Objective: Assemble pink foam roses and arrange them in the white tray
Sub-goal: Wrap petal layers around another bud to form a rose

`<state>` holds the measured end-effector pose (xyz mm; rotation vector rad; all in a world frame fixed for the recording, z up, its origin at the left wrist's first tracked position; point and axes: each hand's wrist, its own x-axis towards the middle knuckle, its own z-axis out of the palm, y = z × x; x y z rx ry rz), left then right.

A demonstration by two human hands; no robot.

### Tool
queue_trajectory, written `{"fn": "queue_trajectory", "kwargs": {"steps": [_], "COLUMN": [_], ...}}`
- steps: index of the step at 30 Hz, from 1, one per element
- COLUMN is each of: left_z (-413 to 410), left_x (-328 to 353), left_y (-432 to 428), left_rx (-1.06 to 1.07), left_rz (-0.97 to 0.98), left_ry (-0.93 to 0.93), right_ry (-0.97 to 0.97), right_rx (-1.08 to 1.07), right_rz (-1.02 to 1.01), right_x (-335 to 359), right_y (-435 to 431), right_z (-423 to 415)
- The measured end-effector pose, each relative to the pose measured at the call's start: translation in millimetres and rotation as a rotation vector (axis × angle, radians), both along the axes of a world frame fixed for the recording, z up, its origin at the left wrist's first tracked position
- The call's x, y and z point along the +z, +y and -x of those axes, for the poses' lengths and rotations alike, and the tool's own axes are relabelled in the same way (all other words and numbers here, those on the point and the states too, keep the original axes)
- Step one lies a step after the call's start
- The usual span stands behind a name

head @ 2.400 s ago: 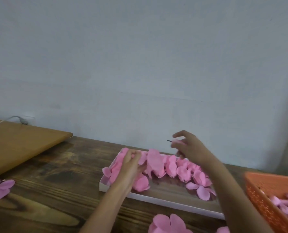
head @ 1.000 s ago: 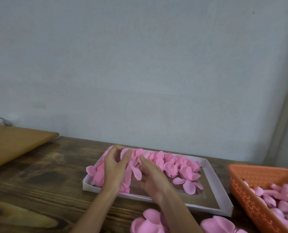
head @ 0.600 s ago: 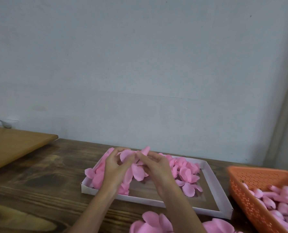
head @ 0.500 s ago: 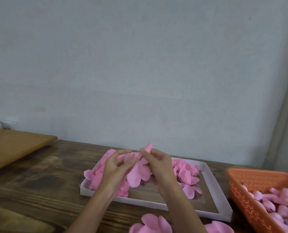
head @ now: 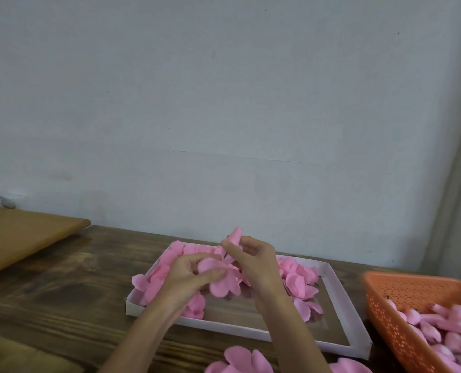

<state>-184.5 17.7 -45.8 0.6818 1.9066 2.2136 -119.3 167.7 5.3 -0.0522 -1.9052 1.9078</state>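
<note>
Both hands over tray (head: 339, 292), above its left half. Right hand (head: 253, 265) pinching bud (head: 235, 235), tip sticking up above fingers. Left hand (head: 186, 275) closed on petal piece (head: 221, 281), thumb and fingers gripping its left edge; piece hangs just under bud, touching it.

Tray on dark table (head: 62, 286), near back edge by wall (head: 224, 103). Finished roses (head: 296, 278) packed along tray's far side and left end; near-right part of tray floor bare. Loose petal cutouts (head: 245, 359) on table just in front of tray, between forearms. Orange basket (head: 385, 313) of buds right of tray, close but apart, cut off by frame edge. Light wooden board (head: 22, 235) far left, well apart from tray. Bare table between board and tray.
</note>
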Motion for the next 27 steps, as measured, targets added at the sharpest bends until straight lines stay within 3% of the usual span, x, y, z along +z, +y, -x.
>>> {"fn": "queue_trajectory", "kwargs": {"steps": [7,12,18,27], "left_z": [4.2,10.4,11.6,8.8], "left_x": [0.1,-1.7,-2.1,0.4], "left_y": [1.0,-1.2,-2.2,-1.0], "left_rx": [0.123,0.117,0.230,0.265], "left_rz": [-0.057,-0.195,-0.152,-0.231], "left_ry": [-0.001,-0.066,0.014,0.004], "right_ry": [0.107,0.080,0.097,0.049], "right_rx": [-0.120,0.059,0.068,0.049], "right_rz": [-0.100,-0.088,-0.352,-0.555], "right_x": [4.3,12.5,13.2,12.6], "right_y": [5.5,7.8,13.1,18.1], "right_z": [5.0,-0.5,-1.7,-3.3]}}
